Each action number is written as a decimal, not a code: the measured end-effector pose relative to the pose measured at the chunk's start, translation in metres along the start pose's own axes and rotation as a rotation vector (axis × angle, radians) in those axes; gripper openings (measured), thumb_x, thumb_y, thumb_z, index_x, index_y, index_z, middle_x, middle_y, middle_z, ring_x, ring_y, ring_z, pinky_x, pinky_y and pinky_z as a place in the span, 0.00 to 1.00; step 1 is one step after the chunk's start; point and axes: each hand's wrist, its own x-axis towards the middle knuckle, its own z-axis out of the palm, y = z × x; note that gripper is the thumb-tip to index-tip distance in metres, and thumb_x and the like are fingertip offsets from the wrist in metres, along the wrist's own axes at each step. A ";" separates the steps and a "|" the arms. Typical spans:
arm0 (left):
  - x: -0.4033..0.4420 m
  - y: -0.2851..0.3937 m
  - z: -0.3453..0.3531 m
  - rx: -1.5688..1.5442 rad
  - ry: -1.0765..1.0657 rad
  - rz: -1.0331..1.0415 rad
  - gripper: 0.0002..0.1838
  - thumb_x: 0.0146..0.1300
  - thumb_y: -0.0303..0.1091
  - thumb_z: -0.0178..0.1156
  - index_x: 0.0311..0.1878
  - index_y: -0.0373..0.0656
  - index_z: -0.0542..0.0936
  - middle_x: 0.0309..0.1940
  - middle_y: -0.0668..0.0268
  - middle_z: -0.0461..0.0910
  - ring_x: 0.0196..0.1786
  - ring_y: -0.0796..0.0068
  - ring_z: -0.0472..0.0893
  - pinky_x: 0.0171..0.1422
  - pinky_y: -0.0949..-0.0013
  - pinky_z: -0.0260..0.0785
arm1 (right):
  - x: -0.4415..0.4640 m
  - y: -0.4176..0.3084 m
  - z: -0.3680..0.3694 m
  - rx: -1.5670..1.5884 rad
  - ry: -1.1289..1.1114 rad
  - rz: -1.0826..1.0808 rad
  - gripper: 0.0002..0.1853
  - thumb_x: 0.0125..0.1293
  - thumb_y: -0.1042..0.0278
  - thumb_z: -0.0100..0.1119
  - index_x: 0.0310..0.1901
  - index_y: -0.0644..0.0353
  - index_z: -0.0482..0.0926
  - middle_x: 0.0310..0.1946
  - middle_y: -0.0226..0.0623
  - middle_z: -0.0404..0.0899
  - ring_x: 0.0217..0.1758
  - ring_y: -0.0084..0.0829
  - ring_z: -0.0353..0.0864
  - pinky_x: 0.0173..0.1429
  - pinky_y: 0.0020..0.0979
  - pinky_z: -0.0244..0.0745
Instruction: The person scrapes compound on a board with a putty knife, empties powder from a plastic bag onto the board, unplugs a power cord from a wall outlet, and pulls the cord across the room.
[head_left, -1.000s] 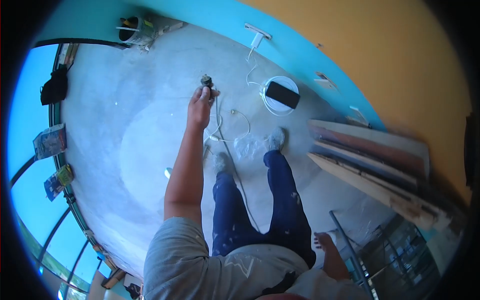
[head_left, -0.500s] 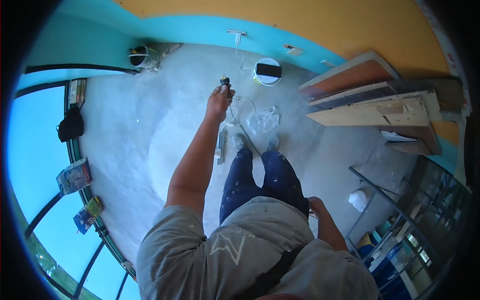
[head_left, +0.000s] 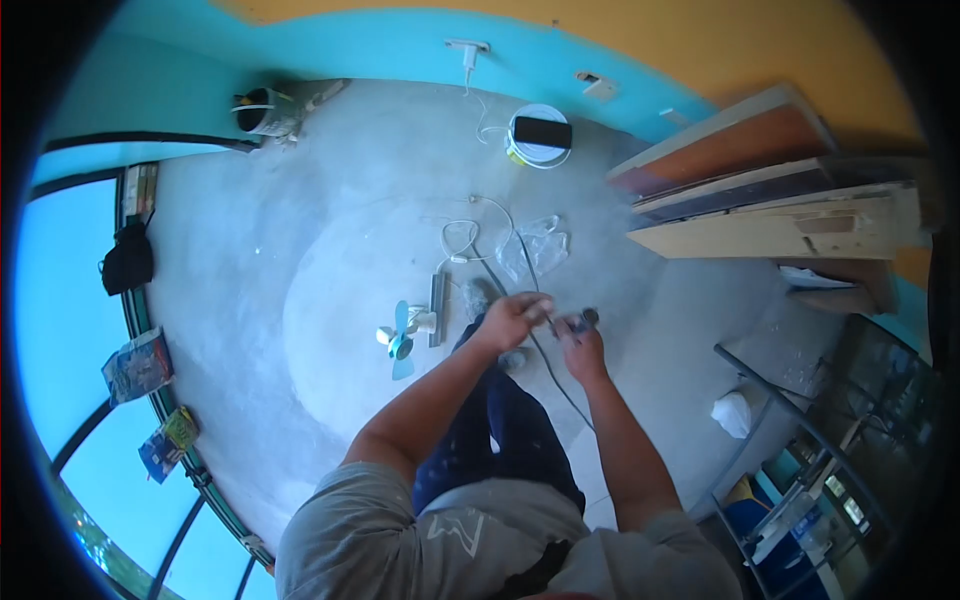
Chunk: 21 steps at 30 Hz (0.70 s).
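Bluish daylight came from windows (head_left: pixel 70 260) at nine o'clock; the wall (head_left: pixel 380 48) at twelve bowed, and corners were black.

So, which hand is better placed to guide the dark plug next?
Probably the right hand: the dark plug pokes out of its grip. The left hand is close by at the grey cable, but whether it grips that is hard to tell.
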 end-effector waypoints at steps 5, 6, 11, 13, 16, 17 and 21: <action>0.090 -0.264 0.052 0.756 -0.053 -0.143 0.17 0.65 0.41 0.45 0.50 0.46 0.77 0.51 0.54 0.76 0.55 0.56 0.76 0.61 0.58 0.67 | -0.047 0.135 0.015 0.355 0.195 0.394 0.13 0.67 0.65 0.53 0.40 0.71 0.75 0.37 0.44 0.79 0.43 0.33 0.81 0.53 0.32 0.77; 0.108 -0.278 0.048 0.707 -0.118 -0.252 0.18 0.65 0.42 0.46 0.52 0.46 0.76 0.52 0.54 0.75 0.57 0.57 0.75 0.62 0.57 0.66 | -0.056 0.148 0.016 0.433 0.203 0.449 0.13 0.68 0.65 0.52 0.41 0.70 0.74 0.38 0.45 0.78 0.44 0.35 0.81 0.55 0.34 0.77; 0.207 -0.344 0.064 0.746 -0.090 -0.314 0.18 0.63 0.35 0.45 0.54 0.47 0.74 0.58 0.58 0.72 0.60 0.58 0.71 0.63 0.58 0.65 | -0.065 0.196 0.006 0.719 0.322 0.603 0.12 0.69 0.64 0.49 0.43 0.67 0.72 0.42 0.48 0.77 0.46 0.42 0.81 0.56 0.41 0.77; 0.233 -0.375 0.081 0.793 -0.034 -0.296 0.17 0.63 0.34 0.46 0.54 0.47 0.73 0.58 0.58 0.71 0.60 0.58 0.71 0.62 0.57 0.65 | -0.065 0.214 -0.004 0.882 0.390 0.626 0.13 0.70 0.61 0.51 0.43 0.66 0.72 0.43 0.48 0.78 0.47 0.42 0.81 0.55 0.41 0.77; 0.254 -0.386 0.091 0.878 -0.051 -0.334 0.18 0.61 0.33 0.48 0.55 0.44 0.71 0.51 0.56 0.76 0.56 0.54 0.75 0.60 0.56 0.65 | -0.065 0.237 -0.014 1.028 0.473 0.583 0.15 0.69 0.58 0.51 0.44 0.63 0.73 0.43 0.46 0.78 0.47 0.43 0.80 0.56 0.42 0.76; 0.255 -0.388 0.093 0.887 -0.067 -0.345 0.17 0.61 0.33 0.48 0.53 0.43 0.72 0.48 0.56 0.78 0.54 0.54 0.76 0.59 0.56 0.66 | -0.064 0.241 -0.015 0.992 0.493 0.611 0.18 0.71 0.53 0.46 0.45 0.62 0.72 0.44 0.44 0.77 0.47 0.41 0.79 0.56 0.43 0.75; 0.230 -0.378 0.090 0.794 -0.171 -0.146 0.11 0.59 0.30 0.48 0.41 0.40 0.78 0.38 0.54 0.81 0.46 0.52 0.79 0.53 0.58 0.69 | -0.062 0.237 -0.040 1.062 0.582 0.556 0.17 0.72 0.53 0.45 0.45 0.61 0.73 0.43 0.42 0.78 0.48 0.38 0.78 0.58 0.40 0.73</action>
